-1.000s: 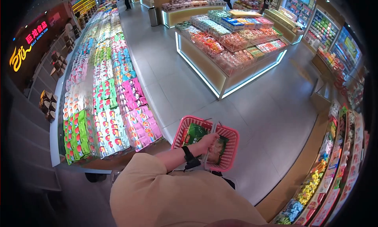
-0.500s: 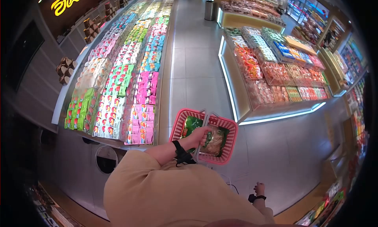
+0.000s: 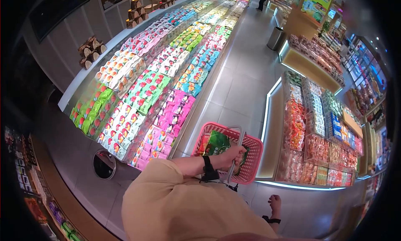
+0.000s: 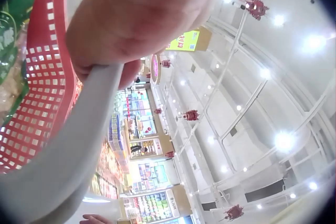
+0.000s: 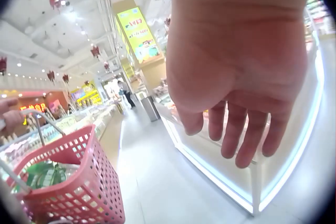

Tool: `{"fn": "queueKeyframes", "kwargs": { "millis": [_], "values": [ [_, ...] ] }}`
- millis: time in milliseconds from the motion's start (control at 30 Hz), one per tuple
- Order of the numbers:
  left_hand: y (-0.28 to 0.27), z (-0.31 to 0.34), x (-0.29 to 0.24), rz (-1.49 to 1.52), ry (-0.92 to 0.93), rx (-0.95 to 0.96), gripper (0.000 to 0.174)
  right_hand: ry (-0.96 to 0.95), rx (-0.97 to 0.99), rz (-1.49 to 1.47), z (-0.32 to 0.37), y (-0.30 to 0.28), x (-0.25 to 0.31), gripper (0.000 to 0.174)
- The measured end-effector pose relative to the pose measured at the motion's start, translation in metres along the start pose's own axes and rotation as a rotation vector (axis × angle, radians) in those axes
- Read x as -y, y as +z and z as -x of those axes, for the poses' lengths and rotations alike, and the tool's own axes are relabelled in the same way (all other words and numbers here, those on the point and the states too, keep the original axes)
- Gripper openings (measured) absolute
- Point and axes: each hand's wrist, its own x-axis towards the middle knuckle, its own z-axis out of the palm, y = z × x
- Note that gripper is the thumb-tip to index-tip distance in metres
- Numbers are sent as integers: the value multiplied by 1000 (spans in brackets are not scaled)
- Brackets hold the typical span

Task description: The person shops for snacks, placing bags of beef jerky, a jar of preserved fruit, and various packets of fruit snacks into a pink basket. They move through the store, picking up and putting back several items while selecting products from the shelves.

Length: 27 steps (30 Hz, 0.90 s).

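My left hand point(image 3: 232, 156) grips the grey handle point(image 4: 79, 134) of a pink plastic shopping basket point(image 3: 253, 159), fingers wrapped round it. Inside the basket lies a green packet point(image 3: 218, 142), and more green-and-clear packaging shows beneath the hand. In the right wrist view the basket's slotted wall point(image 5: 105, 182) is to the left. My right hand point(image 5: 236, 71) hangs at my side with fingers loosely extended and nothing in it; it also appears small near the bottom of the head view.
On the left runs a long display counter point(image 3: 167, 80) with rows of bright packets. A lit-edged island display point(image 3: 309, 145) stands to the right, with a tiled aisle point(image 3: 244, 80) between them. Farther along are a metal bin point(image 3: 275, 38) and a person point(image 3: 262, 0). A round stool point(image 3: 104, 164) is by the counter's near end.
The view has swung left, so the counter and island shift rightward. My right hand has come into the head view. The left hand keeps holding the basket.
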Motion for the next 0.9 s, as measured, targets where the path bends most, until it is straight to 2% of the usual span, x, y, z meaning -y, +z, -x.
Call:
{"fn": "queueKeyframes", "kwargs": {
  "millis": [67,167,233,333,400,533,633,700,767,900],
  "values": [
    [11,-14,-45,27,70,53,31,10,-42,-68,-44,-15,43,28],
    [23,-15,-106,71,214,122,30,35,6,-192,-84,-25,160,23],
    [34,-20,-143,97,312,126,28,-131,54,-161,-139,-31,215,25],
    [61,-16,-186,125,513,34,21,-387,157,-152,-212,-33,317,26],
    [69,-20,-206,206,629,95,16,-513,237,-186,-262,-36,378,24],
    [83,-4,-251,168,902,200,22,-555,391,-264,-348,-23,509,25],
    [74,8,-280,208,1014,281,26,-565,482,-243,-398,14,608,28],
    [72,6,-285,223,1102,260,28,-679,531,-198,-417,55,675,31],
    [70,4,-294,203,1160,270,33,-776,565,-117,-412,100,742,36],
    [51,18,-309,222,1302,118,41,-963,686,-47,-391,190,850,40]
  ]
}}
